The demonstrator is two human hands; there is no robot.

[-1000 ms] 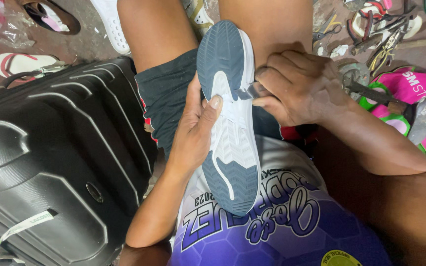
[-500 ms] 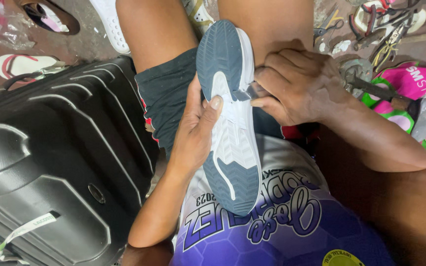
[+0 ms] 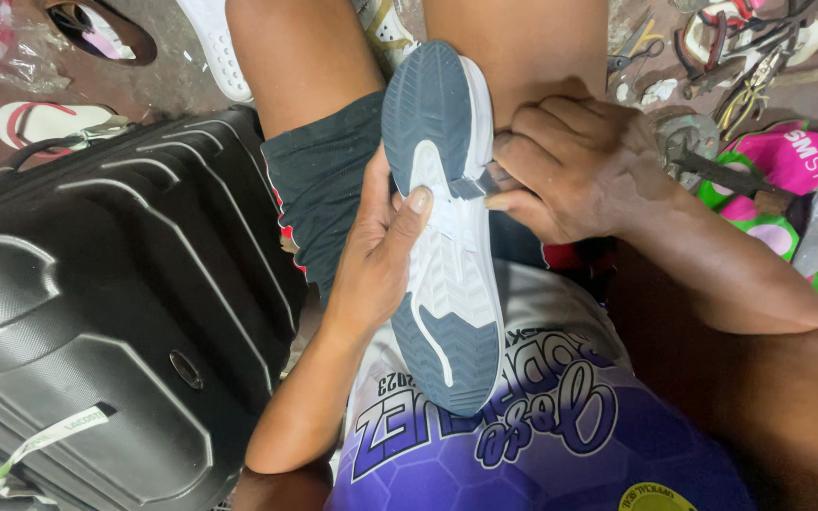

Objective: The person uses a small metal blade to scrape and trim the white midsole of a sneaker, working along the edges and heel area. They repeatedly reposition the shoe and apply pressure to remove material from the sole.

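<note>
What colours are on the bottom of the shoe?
The shoe sole is dark blue-grey at both ends and white in the middle, seen in the head view.

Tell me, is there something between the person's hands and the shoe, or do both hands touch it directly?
Nothing visible stands between. The left hand grips the shoe from its side, thumb on the white part of the sole. The right hand presses against the opposite edge, fingers curled there; whether they pinch a small tool cannot be told.

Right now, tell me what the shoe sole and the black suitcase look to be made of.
Shoe sole: apparently rubber, matte, grey-blue and white, with moulded tread grooves. The left hand steadies it; the right hand presses at its edge.
Suitcase: probably hard plastic, semi-gloss, with ridged panels catching light.
</note>
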